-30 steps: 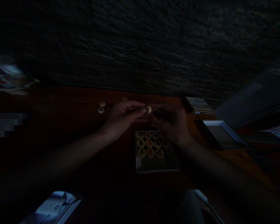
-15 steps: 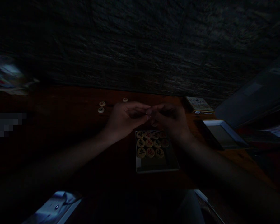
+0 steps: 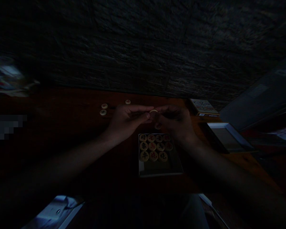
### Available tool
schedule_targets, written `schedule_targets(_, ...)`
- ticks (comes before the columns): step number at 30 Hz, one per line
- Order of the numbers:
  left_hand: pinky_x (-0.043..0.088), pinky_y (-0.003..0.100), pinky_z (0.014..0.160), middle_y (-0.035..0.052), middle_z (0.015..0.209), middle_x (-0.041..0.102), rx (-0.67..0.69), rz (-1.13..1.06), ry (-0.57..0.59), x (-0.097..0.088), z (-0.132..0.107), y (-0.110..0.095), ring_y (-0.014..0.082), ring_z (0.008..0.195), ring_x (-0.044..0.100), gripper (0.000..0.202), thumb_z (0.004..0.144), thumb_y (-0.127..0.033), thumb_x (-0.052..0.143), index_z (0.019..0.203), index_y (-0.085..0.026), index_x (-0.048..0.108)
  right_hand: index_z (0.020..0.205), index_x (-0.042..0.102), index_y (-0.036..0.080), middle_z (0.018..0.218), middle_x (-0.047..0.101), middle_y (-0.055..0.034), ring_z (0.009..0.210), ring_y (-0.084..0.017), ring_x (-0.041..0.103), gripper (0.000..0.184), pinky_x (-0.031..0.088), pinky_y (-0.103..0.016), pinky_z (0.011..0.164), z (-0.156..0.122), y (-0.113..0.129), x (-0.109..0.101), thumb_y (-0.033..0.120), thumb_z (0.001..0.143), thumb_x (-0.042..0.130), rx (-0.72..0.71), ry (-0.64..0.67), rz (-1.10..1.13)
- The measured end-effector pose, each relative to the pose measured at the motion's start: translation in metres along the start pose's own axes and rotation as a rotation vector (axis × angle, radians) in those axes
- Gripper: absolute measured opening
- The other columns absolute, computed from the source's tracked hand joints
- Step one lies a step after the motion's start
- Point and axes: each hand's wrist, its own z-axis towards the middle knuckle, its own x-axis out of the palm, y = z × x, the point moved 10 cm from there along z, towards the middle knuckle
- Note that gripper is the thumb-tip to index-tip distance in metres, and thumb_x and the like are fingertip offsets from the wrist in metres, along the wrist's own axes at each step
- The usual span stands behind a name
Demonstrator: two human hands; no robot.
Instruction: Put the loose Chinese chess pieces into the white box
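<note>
Pale wood shows between two hands: a small round wooden game piece [image 3: 153,111], up in the air just above the far end of a flat grey box [image 3: 157,170]. The left hand [image 3: 126,120] reaches in from the left with its first finger stretched out straight and its thumb tucked under. Its grip is narrow and pinches the piece. The right hand [image 3: 175,123] comes in from the other side with its fingers curled. Its fingertips touch the piece, but it is too dark to tell if they hold it too.

The box lies on a dark red-brown wooden counter [image 3: 73,108], and three rows of round pale pieces with red and black signs [image 3: 153,147] lie in it. Three loose round pieces [image 3: 104,106] lie on the counter, to the left of the hands.

Half a second ago the fingertips hid the piece. Now its thin pale edge peeks out on top. Both hands have stayed in the same spot over the box.
</note>
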Motion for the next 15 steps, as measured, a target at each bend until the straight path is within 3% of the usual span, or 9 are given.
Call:
schedule_targets(8, 0.062, 0.044, 0.105, 0.0103, 0.116, 0.084, -0.018, -0.027, -0.010, -0.002, 0.002, 0.004, 0.0266, 0.108, 0.080, 0.036, 0.078, -0.037, 0.094, 0.109, -0.020, 0.086, 0.091, 0.084, 0.018, 0.066, 0.074, -0.0006, 0.054, -0.012, 0.063, 0.032, 0.053, -0.025, 0.052, 0.000, 0.008, 0.001, 0.045, 0.075, 0.093, -0.057, 0.018, -0.076)
schedule_targets(15, 0.064, 0.042, 0.098, 0.0077, 0.106, 0.084, -0.063, -0.166, -0.019, -0.002, 0.006, 0.010, 0.0217, 0.097, 0.081, 0.027, 0.081, -0.027, 0.091, 0.105, -0.017, 0.083, 0.102, 0.085, 0.022, 0.083, 0.080, -0.0032, 0.071, -0.018, 0.073, 0.021, 0.058, -0.029, 0.064, -0.004, 0.021, 0.006, 0.035, 0.085, 0.086, -0.197, 0.064, -0.230)
